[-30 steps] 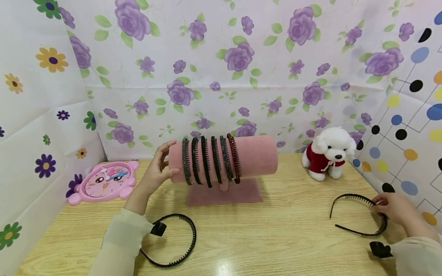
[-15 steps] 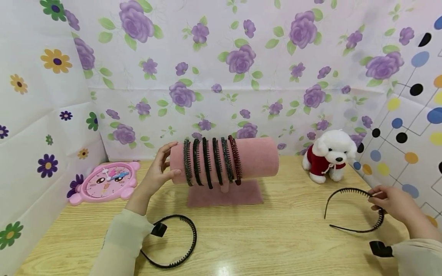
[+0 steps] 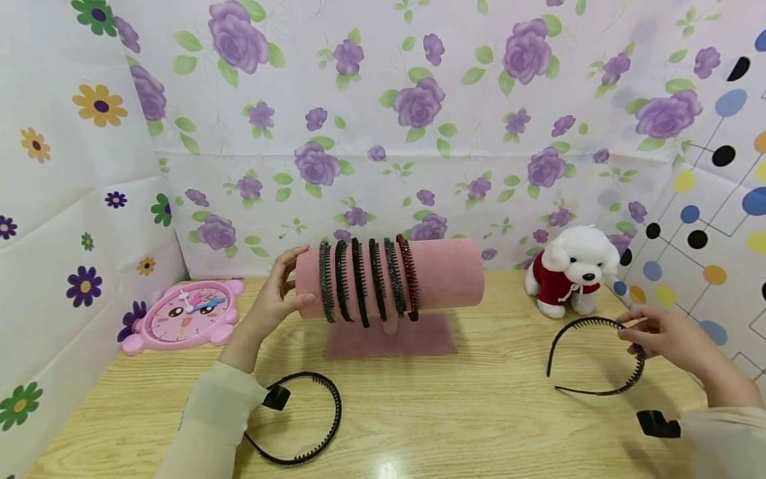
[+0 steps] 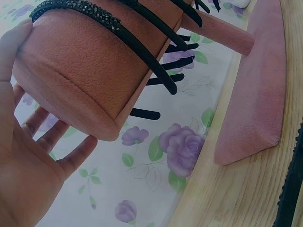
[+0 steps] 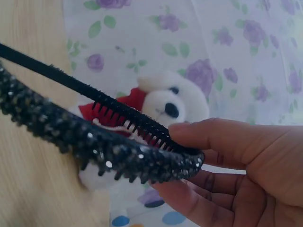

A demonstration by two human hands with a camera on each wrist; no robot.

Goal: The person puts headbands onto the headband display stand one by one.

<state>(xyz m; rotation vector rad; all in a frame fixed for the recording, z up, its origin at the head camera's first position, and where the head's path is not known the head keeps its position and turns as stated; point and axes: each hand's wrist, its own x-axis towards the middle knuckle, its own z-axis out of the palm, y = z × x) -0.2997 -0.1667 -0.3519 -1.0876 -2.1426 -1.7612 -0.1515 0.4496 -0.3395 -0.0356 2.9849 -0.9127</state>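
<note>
A pink padded roll stand (image 3: 449,273) stands mid-table with several black, dark glittery and red headbands around it. My left hand (image 3: 275,299) grips the roll's left end; in the left wrist view, the thumb lies on the roll near a stone-studded headband (image 4: 97,16) and the other fingers reach around the end. At the right, my right hand (image 3: 670,339) pinches a black toothed headband (image 3: 639,364) between thumb and fingers, held above the table. The right wrist view shows dark sparkling stones along this headband (image 5: 94,146). Another black headband (image 3: 338,406) lies by my left forearm.
A pink cartoon clock (image 3: 188,316) is at the left rear. Behind the right hand sits a white plush dog (image 3: 562,273) in a red top. Flowered sheets cover the rear and left walls; a dotted sheet (image 3: 724,219) hangs at right.
My right hand has lifted the headband and brought it leftward and a little away from me. My left hand stays on the roll's end. The view has tilted slightly.
</note>
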